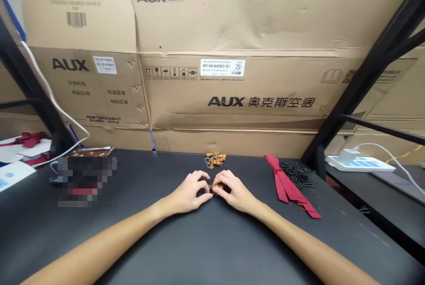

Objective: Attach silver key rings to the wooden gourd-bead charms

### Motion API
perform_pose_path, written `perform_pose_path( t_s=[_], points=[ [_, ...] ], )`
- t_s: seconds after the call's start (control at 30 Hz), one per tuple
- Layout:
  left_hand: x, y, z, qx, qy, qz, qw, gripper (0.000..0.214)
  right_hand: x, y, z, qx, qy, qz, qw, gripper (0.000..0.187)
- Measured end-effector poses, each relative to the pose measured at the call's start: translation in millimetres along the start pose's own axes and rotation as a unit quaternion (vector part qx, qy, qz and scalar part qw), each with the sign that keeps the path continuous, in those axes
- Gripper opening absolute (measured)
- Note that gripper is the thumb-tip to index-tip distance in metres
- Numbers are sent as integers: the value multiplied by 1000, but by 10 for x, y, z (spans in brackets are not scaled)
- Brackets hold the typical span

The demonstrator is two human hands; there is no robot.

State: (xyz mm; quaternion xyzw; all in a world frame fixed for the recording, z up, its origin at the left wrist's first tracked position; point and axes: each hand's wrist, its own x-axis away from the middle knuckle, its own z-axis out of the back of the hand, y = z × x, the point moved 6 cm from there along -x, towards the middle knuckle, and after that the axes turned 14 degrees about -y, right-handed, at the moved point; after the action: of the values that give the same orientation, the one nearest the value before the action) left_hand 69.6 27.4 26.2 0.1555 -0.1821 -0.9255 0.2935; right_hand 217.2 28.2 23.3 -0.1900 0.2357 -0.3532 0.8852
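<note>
Near the middle of the black table, my left hand [194, 192] and my right hand [236, 191] meet over a small glossy brown beaded charm [217, 186]. The right thumb and fingers are closed around its thicker part. On the other side, my left thumb and fingertips pinch its thin end; the exact contact is too small to make out. Just beyond the hands lies a little pile of similar brown charms [217, 159], some with thin metal rings.
Dark red fabric strips [288, 183] lie to the right beside a heap of black buckle-like pieces [297, 174]. Large cardboard sheets [232, 117] stand behind the table. A blurred-out item [86, 181] sits at left near a white cable [63, 110]. A power strip [361, 163] is at far right.
</note>
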Motion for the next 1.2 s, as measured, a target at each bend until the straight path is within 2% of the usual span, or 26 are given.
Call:
perform_pose_path(
  t_s=[0.2,0.6,0.93,1.2],
  points=[
    [13,73,0,-38,-1,-25,999,15,8,-49,13,-13,-13,13,1000,11],
    [27,126,19,-85,20,-40,995,13,10,-7,18,-33,2,21,999,7],
    [0,20,10,-40,9,-22,999,11,3,152,1,70,51,-64,994,9],
    [16,44,19,-74,26,-3,997,13,11,-29,2,-8,-8,23,1000,8]
  ],
)
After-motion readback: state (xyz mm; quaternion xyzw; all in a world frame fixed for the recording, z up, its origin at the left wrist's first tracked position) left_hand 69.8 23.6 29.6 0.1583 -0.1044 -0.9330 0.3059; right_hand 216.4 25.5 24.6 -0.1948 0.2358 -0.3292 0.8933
